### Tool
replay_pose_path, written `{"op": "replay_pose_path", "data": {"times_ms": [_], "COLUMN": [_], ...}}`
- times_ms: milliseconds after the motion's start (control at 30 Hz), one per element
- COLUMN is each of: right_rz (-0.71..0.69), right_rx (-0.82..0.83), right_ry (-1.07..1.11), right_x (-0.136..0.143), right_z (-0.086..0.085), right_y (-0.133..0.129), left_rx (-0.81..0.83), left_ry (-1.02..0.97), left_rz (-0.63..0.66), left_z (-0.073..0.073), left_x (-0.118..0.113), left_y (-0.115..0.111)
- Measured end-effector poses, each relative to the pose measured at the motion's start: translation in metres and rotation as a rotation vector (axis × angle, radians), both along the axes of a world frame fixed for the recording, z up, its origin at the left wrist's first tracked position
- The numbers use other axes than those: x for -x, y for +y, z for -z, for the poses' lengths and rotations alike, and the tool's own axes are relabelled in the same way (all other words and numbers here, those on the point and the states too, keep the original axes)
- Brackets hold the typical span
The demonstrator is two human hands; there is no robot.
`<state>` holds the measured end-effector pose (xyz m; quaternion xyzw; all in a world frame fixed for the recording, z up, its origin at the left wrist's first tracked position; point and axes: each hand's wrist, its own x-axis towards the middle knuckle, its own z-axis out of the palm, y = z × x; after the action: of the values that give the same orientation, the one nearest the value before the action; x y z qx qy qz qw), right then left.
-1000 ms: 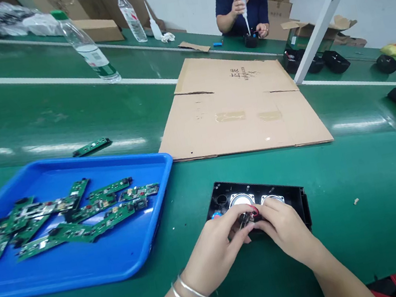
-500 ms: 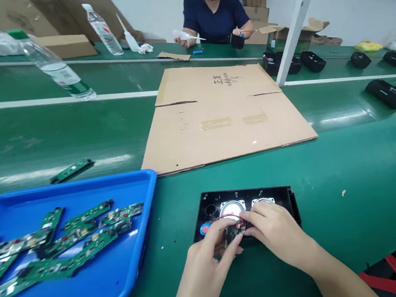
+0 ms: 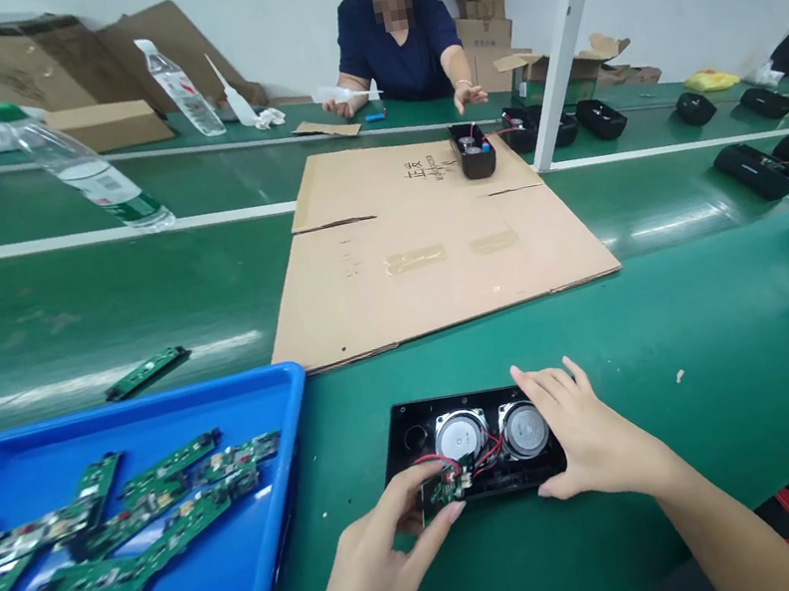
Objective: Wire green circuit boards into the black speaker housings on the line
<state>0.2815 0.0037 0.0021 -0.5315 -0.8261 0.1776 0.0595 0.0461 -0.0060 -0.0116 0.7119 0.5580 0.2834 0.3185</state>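
Note:
A black speaker housing (image 3: 403,450) lies on the green table in front of me, with two round silver speakers (image 3: 462,438) side by side in it. My left hand (image 3: 392,528) pinches a small green circuit board (image 3: 447,484) over the housing's near left part. Thin red wires (image 3: 492,449) run between the board and the speakers. My right hand (image 3: 588,430) spans the housing's right end, thumb at the near edge and fingers at the far edge, gripping it. The palm hides that end.
To the left stands a blue tray (image 3: 292,454) with several circuit boards; another board (image 3: 147,373) lies behind it. Flat cardboard (image 3: 396,305) bears a black speaker shell (image 3: 473,151). A co-worker (image 3: 398,48) sits opposite. A bottle (image 3: 95,179) and more shells (image 3: 759,169) are around.
My right hand has left the circuit board and moved right to the housing's end. The co-worker's hand has let go of a black shell, now on the cardboard. The view has shifted slightly.

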Motion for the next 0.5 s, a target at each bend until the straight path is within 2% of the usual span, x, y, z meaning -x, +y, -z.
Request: {"op": "replay_pose_path", "data": {"times_ms": [67, 133, 200, 267, 367, 500], "right_rz": [0.0, 0.006, 0.034, 0.108, 0.345, 0.793], "right_rx": [-0.077, -0.155, -0.231, -0.3, -0.378, -0.394], "right_ry": [0.05, 0.068, 0.055, 0.021, -0.049, -0.147], "right_x": [-0.002, -0.007, -0.017, -0.036, -0.087, -0.182], "right_z": [0.003, 0.006, 0.007, 0.007, 0.007, 0.008], "right_y": [-0.004, -0.009, -0.014, -0.019, -0.027, -0.035], "left_rx": [0.0, -0.032, -0.042, 0.005, 0.093, 0.094], "left_ry": [-0.025, -0.084, -0.12, -0.108, -0.058, 0.025], "left_rz": [0.061, 0.178, 0.302, 0.358, 0.259, -0.038], "left_z": [0.004, 0.005, 0.002, -0.003, -0.01, -0.021], "left_x": [0.005, 0.011, 0.018, 0.028, 0.05, 0.083], "left_y": [-0.001, 0.0, 0.001, 0.005, 0.017, 0.046]}}
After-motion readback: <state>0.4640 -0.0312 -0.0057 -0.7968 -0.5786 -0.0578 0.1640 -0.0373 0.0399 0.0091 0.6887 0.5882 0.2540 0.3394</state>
